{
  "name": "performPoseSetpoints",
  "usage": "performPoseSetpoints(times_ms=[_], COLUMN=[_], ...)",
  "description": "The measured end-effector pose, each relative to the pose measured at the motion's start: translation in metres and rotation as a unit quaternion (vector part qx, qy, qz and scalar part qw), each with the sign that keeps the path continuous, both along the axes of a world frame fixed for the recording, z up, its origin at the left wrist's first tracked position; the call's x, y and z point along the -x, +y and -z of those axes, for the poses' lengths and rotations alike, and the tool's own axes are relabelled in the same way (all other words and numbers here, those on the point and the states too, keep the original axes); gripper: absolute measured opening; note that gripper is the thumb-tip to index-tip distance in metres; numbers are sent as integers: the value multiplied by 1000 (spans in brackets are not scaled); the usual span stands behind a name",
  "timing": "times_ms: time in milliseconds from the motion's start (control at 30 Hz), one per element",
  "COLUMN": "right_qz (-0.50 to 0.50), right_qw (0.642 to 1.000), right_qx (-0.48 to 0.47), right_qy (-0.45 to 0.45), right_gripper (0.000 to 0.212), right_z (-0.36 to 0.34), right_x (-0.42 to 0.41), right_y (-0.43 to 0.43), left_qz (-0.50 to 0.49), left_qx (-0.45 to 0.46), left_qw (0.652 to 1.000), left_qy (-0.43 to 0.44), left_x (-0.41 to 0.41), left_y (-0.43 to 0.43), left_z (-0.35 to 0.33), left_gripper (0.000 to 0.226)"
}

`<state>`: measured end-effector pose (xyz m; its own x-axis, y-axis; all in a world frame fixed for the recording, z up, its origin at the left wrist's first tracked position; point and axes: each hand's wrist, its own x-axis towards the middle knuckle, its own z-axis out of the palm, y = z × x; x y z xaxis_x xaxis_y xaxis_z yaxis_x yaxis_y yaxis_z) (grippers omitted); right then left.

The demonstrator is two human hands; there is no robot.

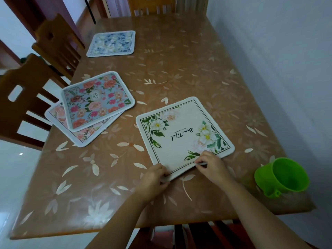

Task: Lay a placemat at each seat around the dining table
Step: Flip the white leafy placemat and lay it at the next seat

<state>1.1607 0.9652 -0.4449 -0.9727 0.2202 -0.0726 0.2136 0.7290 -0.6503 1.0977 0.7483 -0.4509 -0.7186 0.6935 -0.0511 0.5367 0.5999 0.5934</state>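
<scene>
The left hand (pixel 156 177) and right hand (pixel 210 166) pinch the near edge of the white flowered placemat (pixel 183 133) on the worktop (pixel 179 69). At left, a pink-flowered placemat (pixel 98 99) overlaps another placemat (pixel 59 114); a blue placemat (pixel 111 43) lies farther. A green cup (pixel 282 176) sits near right.

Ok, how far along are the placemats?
Done: the blue mat lies by the far left chair. In hand: left hand and right hand pinch the white mat at the near seat. Left: the two stacked mats need spreading; the far-end chair has none.
</scene>
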Motion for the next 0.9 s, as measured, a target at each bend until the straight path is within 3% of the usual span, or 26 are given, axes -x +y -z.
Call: performPoseSetpoints(times_ms=[167, 433, 600, 700, 900], right_qz=[-3, -23, -42, -4, 68], right_qw=[1000, 1000, 998, 995, 990], right_qx=[-9, -11, 46, 100, 120], right_qy=[-7, 13, 30, 20, 1], right_gripper=[7, 6, 2, 3, 6], right_z=[-4, 4, 1, -2, -8], right_x=[-2, -7, -8, -13, -26], right_y=[5, -16, -33, -22, 9], left_qz=[-18, -133, -93, -87, -33], left_qx=[-18, -78, -99, -132, -133], left_qw=[1000, 985, 987, 980, 985], left_qy=[-13, -77, -90, -119, -109], left_x=[-3, -3, -12, -11, -3], left_y=[7, 18, 44, 52, 53], left_z=[1, -1, -9, -13, -12], left_gripper=[13, 10, 6, 7, 11])
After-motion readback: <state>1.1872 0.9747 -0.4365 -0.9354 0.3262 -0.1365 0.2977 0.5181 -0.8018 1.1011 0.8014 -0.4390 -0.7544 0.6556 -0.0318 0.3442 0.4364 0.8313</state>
